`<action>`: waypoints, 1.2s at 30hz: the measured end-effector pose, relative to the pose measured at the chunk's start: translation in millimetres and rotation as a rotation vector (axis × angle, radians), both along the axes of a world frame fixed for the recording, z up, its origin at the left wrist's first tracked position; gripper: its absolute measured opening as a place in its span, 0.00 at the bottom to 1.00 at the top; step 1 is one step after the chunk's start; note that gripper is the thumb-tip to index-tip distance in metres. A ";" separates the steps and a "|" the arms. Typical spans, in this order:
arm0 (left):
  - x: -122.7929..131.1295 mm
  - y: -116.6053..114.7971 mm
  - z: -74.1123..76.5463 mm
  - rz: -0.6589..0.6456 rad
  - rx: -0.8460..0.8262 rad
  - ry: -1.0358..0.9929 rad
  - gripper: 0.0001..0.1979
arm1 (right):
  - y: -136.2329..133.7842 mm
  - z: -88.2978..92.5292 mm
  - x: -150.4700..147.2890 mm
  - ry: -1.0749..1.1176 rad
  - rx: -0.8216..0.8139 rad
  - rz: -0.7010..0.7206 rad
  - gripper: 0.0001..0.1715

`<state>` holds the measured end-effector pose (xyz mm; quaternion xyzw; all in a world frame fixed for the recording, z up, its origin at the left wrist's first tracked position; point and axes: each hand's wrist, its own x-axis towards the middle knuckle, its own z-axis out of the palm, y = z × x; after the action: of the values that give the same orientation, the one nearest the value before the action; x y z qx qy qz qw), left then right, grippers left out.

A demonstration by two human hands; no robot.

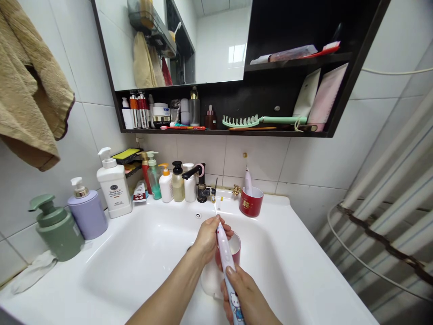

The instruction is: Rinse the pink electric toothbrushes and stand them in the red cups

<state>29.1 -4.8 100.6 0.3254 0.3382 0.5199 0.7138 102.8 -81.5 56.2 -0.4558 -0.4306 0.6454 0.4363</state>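
Note:
Over the sink, a pale pink and blue electric toothbrush with a cartoon cat on its handle points away from me. My right hand is wrapped round the lower handle. At the upper end, my left hand pinches the thin neck, fingers closed. The brush tip shows faintly beyond those fingers. Below and partly hidden by my hands, a red cup with a white inside stands in the basin, beside a whitish object I cannot make out.
Behind the basin stands a black faucet. Right of it, a red cup holds another toothbrush. Several pump bottles line the left and back ledge. A mirror cabinet with a green hairbrush hangs above. Pipes run at right.

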 end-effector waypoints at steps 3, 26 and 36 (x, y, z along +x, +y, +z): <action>0.0 -0.3 0.6 -0.015 0.001 -0.008 0.08 | -0.4 -0.9 -0.6 0.031 -0.019 -0.002 0.23; -16.6 -20.2 -26.8 0.124 0.562 0.804 0.07 | 53.1 42.1 13.4 -0.115 0.401 -0.336 0.13; -14.8 -21.9 -46.9 -0.130 0.947 1.446 0.10 | 75.3 6.6 21.5 -0.357 0.495 -0.431 0.15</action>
<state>14.3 -26.7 53.7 0.8578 0.4376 0.2295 0.1412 124.3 -6.2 62.8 -0.5223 -0.5370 0.3254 0.5770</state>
